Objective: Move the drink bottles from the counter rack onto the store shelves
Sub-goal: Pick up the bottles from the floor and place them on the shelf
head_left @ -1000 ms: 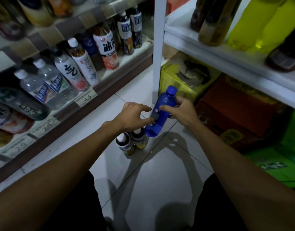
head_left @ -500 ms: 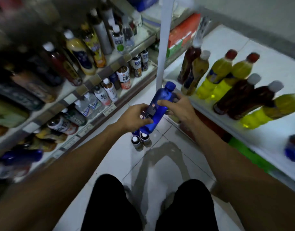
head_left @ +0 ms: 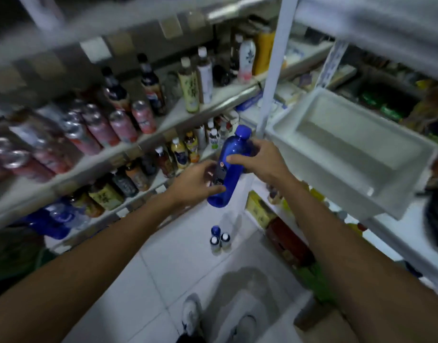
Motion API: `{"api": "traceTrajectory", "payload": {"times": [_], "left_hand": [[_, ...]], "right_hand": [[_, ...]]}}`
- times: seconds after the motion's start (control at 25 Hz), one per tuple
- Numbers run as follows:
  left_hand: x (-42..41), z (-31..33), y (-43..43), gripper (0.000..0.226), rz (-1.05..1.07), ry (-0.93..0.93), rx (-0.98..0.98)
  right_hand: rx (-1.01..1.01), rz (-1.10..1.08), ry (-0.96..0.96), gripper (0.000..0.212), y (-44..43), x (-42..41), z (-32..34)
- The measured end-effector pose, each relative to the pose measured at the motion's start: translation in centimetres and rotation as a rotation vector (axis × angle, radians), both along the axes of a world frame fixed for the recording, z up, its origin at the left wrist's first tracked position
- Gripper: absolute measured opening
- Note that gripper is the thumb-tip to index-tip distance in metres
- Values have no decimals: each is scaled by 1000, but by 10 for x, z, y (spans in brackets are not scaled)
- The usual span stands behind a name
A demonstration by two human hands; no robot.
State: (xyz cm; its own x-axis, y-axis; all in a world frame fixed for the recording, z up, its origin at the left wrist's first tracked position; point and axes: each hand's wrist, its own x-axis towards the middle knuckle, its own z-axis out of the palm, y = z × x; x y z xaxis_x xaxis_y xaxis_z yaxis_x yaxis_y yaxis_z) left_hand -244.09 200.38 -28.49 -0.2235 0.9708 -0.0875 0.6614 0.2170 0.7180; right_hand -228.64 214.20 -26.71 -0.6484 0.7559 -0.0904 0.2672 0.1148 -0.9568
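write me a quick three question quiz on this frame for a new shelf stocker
1. True or false: both the left hand and the right hand grip the blue bottle.
2. The three small bottles stand on: A the floor; B a cart; C a stool.
3. Fill in: the hand nearer the bottle's cap is the ____ hand.
Key: 1 true; 2 A; 3 right.

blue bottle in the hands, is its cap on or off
On. A blue cap sits closed on the neck of the blue bottle.
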Motion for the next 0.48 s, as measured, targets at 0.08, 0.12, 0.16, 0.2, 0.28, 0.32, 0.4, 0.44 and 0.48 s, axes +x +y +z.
{"api": "traceTrajectory", "payload": {"times": [0.08,0.12,0.16,0.2,0.28,0.32,0.4,0.44,0.48], "left_hand": [[-3,38,6,56,31,31,54],[-5,54,6,56,49,6,72],[-5,71,4,59,80,-32,105],[-5,87,1,64,115,-73,133],[-4,119,-2,76,159,-160,193],[-5,133,-1,76,181,-191,220],[-8,158,-1,66,232,-238,282],[-11,171,-1,62,261,-259,315],[-14,183,0,60,289,-275,348]], "right_hand": [[138,35,11,51,7,-8,45],[182,44,15,49,7,-13,64],[210,45,31,47,5,-18,83],[226,43,60,45,2,-22,99],[263,40,115,46,-1,-31,127],[270,35,135,46,-2,-35,140],[292,33,181,46,-4,-43,166],[307,32,211,47,-4,-48,177],[320,25,241,49,-3,-54,187]]}}
